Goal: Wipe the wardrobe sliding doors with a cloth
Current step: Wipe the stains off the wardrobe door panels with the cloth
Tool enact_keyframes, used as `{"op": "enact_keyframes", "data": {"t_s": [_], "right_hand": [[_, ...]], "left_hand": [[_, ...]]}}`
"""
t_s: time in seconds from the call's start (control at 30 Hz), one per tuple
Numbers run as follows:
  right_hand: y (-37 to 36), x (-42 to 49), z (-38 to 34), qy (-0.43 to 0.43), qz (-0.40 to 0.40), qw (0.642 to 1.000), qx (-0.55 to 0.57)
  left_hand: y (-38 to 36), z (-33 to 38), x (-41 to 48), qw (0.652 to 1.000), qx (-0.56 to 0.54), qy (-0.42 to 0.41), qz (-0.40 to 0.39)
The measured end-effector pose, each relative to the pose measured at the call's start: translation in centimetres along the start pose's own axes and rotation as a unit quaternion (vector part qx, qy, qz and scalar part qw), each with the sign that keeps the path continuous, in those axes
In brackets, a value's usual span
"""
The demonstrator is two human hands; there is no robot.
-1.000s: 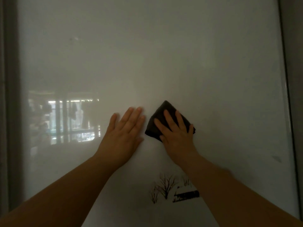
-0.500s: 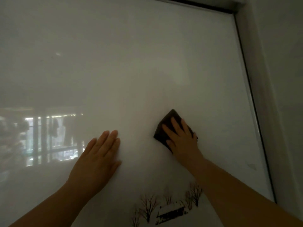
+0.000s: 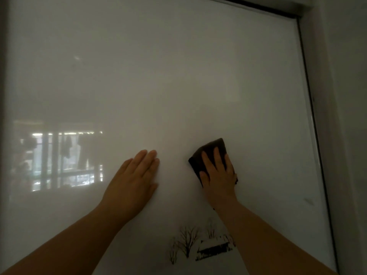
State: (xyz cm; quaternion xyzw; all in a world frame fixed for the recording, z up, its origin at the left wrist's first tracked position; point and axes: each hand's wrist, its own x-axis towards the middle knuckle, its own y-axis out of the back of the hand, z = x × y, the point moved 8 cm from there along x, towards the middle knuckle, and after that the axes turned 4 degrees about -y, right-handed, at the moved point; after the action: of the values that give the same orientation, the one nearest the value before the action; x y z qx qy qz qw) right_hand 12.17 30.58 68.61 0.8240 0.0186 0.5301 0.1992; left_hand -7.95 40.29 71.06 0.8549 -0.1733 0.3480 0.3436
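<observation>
A big white sliding door (image 3: 178,76) fills almost the whole view. It is smooth and a bit shiny.

The right hand (image 3: 217,173) lies flat on a dark cloth (image 3: 213,149) and presses it against the door. The fingers (image 3: 206,159) are spread a little on top of the cloth, not curled around it. The cloth is folded small, and its top corner sticks out above the fingertips. It sits to the right of the door's middle, in the lower half.

The left hand (image 3: 135,181) is open and flat on the bare door, with the fingers close together and pointing up. It holds nothing. It is to the left of the cloth, with a gap of white door between them.

Below the cloth, near the bottom of the door, there is a small black drawing (image 3: 200,245). It shows bare trees and a little house with a snowy roof. The right arm covers part of it.

Far to the left of the cloth, the door shows a blurry reflection (image 3: 59,159) of a bright window with bars and hanging clothes.

To the right of the cloth is the dark edge of the door and then a pale frame (image 3: 325,135). A small gray smudge (image 3: 308,201) is on the door near that edge.

No words or labels can be seen anywhere.
</observation>
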Motion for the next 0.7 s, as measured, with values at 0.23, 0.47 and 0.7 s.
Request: {"op": "enact_keyframes", "data": {"t_s": [0.23, 0.47, 0.7], "right_hand": [[-2.0, -4.2, -1.9, -0.065, -0.039, 0.997, 0.012], [-3.5, -7.9, -5.7, -0.082, -0.052, 0.994, 0.059], [-5.4, -11.7, -10.3, -0.016, 0.042, 0.995, 0.093]], "left_hand": [[0.9, 0.0, -0.5, 0.999, -0.006, -0.034, 0.024], [0.9, -0.6, -2.7, 0.997, -0.028, -0.057, 0.052], [0.0, -2.2, -6.9, 0.998, -0.041, -0.041, 0.03]]}}
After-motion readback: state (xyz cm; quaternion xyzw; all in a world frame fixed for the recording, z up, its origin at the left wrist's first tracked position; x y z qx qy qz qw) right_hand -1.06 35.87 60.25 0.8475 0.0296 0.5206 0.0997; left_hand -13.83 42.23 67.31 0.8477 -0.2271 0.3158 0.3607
